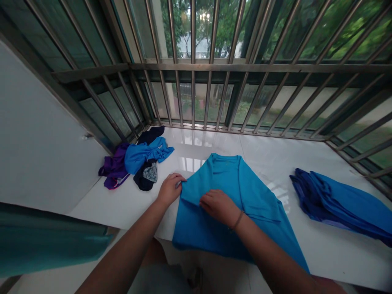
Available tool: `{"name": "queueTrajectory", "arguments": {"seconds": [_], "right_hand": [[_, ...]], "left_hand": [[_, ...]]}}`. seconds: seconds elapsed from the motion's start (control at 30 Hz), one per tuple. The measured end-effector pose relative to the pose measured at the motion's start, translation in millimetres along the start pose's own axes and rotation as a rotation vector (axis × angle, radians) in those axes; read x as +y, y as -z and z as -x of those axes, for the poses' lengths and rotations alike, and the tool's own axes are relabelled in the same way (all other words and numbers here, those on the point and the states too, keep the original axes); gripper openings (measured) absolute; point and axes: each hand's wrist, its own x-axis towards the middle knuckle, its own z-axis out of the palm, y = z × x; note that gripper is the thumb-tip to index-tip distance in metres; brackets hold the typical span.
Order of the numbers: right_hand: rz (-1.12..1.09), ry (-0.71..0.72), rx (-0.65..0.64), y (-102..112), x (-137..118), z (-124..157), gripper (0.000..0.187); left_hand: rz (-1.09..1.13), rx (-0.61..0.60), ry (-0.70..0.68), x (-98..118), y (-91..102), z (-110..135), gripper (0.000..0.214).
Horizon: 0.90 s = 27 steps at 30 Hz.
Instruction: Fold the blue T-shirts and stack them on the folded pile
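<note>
A blue T-shirt (226,179) lies spread on the white ledge, its collar toward the window and its lower part hanging over the front edge. Both sleeves are laid inward across the body. My left hand (170,190) pinches the shirt's left side edge near the shoulder, thumb against fingertips. Over the left sleeve's hem is my right hand (220,207), fingers bent together and gripping the fabric there; a thin bracelet circles that wrist.
Crumpled blue, purple and dark clothes (139,155) lie at the ledge's left back corner. Folded blue garments (343,200) are stacked at the right. Metal window bars (211,67) rise behind the white ledge (196,143). A teal curtain (52,241) hangs at lower left.
</note>
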Motion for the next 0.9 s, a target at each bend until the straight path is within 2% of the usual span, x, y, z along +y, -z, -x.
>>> {"name": "queueTrajectory", "arguments": {"seconds": [0.1,0.2,0.3,0.47,0.57,0.67,0.77,0.9], "right_hand": [[0.014,-0.065,-0.036,1,8,-3,0.024],[0.008,-0.260,0.042,9,30,-21,0.029],[0.012,-0.442,0.111,20,65,-55,0.029],[-0.013,-0.539,0.135,30,127,-118,0.059],[-0.077,-0.569,0.125,24,149,-140,0.046],[-0.122,-0.617,0.172,11,160,-144,0.032],[-0.150,-0.640,0.251,0,164,-142,0.030],[-0.178,-0.613,0.344,-5,171,-142,0.031]], "left_hand": [[0.010,0.005,-0.002,-3,-1.8,0,0.038],[0.010,0.005,0.004,-5,-3.5,0,0.036],[0.011,0.000,0.002,-6,-4.1,0,0.035],[0.015,0.011,0.006,-5,-3.6,1,0.033],[0.020,0.019,0.019,-5,-3.9,1,0.034],[0.024,0.026,0.036,-6,-4.7,1,0.032],[0.036,0.032,0.041,-6,-4.8,1,0.029],[0.051,0.028,0.053,-5,-3.4,0,0.028]]}}
